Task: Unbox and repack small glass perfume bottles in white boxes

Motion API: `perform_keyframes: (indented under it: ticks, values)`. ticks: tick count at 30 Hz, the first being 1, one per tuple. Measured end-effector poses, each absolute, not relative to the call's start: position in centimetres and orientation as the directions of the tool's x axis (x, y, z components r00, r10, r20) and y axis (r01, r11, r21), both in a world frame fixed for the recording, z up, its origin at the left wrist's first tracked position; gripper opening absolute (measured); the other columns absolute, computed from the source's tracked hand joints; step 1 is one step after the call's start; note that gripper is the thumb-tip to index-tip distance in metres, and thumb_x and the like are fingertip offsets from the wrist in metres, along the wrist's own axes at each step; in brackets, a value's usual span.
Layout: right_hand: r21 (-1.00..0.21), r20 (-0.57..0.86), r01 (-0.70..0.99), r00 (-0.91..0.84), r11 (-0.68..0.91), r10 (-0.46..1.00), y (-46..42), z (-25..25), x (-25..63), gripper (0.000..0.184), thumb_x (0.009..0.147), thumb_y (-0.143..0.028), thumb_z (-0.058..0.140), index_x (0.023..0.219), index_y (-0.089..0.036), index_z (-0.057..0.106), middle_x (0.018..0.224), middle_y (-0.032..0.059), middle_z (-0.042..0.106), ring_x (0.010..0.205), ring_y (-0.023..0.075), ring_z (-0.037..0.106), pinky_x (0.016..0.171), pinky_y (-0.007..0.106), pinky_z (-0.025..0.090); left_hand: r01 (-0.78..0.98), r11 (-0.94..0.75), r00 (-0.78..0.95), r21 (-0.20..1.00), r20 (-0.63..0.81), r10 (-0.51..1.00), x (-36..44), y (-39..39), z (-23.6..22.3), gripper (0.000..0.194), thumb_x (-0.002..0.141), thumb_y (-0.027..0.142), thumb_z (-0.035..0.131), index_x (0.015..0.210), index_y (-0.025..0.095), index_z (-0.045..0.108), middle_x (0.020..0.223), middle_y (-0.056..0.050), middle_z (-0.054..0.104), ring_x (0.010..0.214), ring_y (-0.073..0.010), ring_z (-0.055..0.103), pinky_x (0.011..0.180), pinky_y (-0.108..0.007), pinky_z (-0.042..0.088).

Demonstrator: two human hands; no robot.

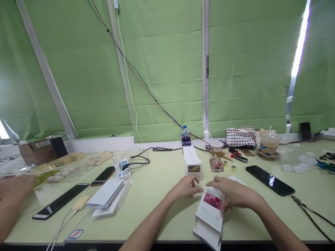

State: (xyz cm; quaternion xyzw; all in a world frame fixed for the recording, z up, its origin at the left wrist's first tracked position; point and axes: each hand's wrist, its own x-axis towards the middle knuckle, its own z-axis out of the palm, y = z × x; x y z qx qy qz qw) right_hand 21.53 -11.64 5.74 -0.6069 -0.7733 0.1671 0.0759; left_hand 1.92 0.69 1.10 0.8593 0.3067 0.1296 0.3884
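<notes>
A white cardboard box (pixel 208 212) with a pink flower picture lies tilted on the table near the front edge, its near end flap open towards me. My right hand (pixel 232 192) grips it from the right, fingers over the top end and thumb along the side. My left hand (pixel 184 188) is just left of the box's far end, fingers curved and apart, holding nothing; whether a fingertip touches the box I cannot tell. Just beyond it stands a row of similar white boxes (pixel 193 168), the front one with a dark picture panel. A white piece (pixel 237 179) shows partly behind my right hand.
Another person's hand (pixel 17 191) reaches in at the left. Flat folded white cartons (pixel 106 195), a power strip (pixel 122 168) and a tablet (pixel 61 201) lie on that side. Right of the boxes are a glass jar (pixel 216 164), a drink cup (pixel 217 148) and a black phone (pixel 270 180).
</notes>
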Motion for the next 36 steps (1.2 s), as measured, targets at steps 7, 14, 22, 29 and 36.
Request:
perform_keyframes:
  ticks: [7,14,22,29,36]
  values:
    - [-0.237,-0.165,0.907,-0.391,0.348,0.906,-10.5,3.3,20.2,0.095,0.047,-0.03,0.081,0.134,-0.035,0.044,0.136,0.0114,0.04,0.133,0.0406,0.021,0.099,0.054,0.028,0.399,-0.718,0.85,0.571,0.062,0.522,1.5,1.3,0.5,0.018,0.085,0.023,0.048,0.095,0.016,0.061,0.071,-0.002,0.065,0.065,-0.0179,0.065,0.061,-0.029,0.052]
    - [-0.346,-0.144,0.826,-0.515,0.445,0.845,-9.5,2.0,18.1,0.098,0.046,-0.032,0.081,0.135,-0.034,0.04,0.149,0.0105,0.023,0.138,0.0409,0.004,0.106,0.058,0.013,0.296,-0.943,0.611,0.154,0.728,0.311,1.0,1.8,1.2,0.026,0.091,0.022,0.035,0.112,0.019,0.051,0.099,-0.01,0.065,0.088,-0.0194,0.062,0.072,-0.032,0.052]
    - [-0.785,0.03,0.527,-0.492,0.325,0.87,-9.2,3.8,18.7,0.074,0.06,-0.05,0.075,0.122,-0.021,0.046,0.113,0.0059,0.056,0.101,0.0262,0.053,0.087,0.038,0.043,-0.127,-0.605,0.441,0.786,0.591,0.675,0.2,2.5,3.3,0.036,0.088,0.049,0.046,0.105,0.018,0.051,0.089,-0.006,0.062,0.088,-0.0184,0.06,0.083,-0.034,0.048]
    - [-0.981,0.13,0.112,-0.225,0.158,0.966,-9.0,3.3,18.3,0.067,0.082,-0.064,0.049,0.135,-0.024,0.041,0.135,0.0083,0.05,0.124,0.0288,0.043,0.102,0.042,0.034,-0.402,-0.262,0.614,0.877,0.47,0.634,0.9,1.7,3.0,0.073,0.07,0.071,0.057,0.121,0.019,0.051,0.119,-0.013,0.061,0.11,-0.0278,0.056,0.094,-0.04,0.043]
    - [-0.981,-0.023,-0.183,-0.235,-0.068,0.972,-8.2,2.4,17.6,0.072,0.082,-0.073,0.031,0.122,-0.019,0.058,0.11,0.0131,0.068,0.1,0.0278,0.063,0.094,0.045,0.044,-0.347,-0.152,0.682,0.925,0.36,0.636,0.9,0.2,3.1,0.075,0.064,0.041,0.079,0.126,0.02,0.042,0.126,-0.014,0.058,0.113,-0.0304,0.056,0.09,-0.04,0.047]
